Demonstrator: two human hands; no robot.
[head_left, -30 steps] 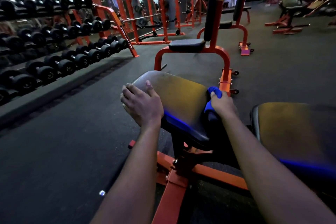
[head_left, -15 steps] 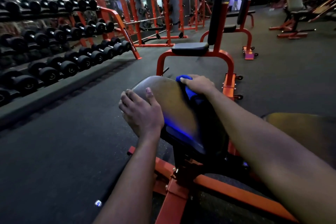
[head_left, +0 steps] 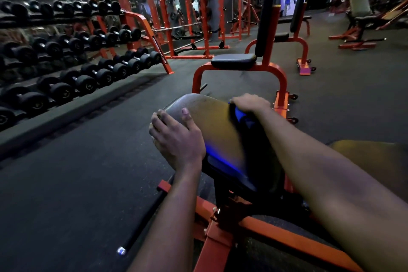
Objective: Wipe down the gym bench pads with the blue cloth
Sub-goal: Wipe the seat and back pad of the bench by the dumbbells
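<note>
From the head camera, a person's left hand (head_left: 176, 137) grips the left edge of a bench pad (head_left: 212, 121), fingers curled round its side, thumb on top; the right hand (head_left: 250, 102) holds the bunched blue cloth (head_left: 240, 116) against the pad's far right edge, fingers curled over it; a dumbbell rack (head_left: 66, 68) stands at left.

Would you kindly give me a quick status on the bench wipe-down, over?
Left hand grips the bench pad at its left edge. Right hand holds blue cloth on its far end. Nothing blocking on the pad.
</note>
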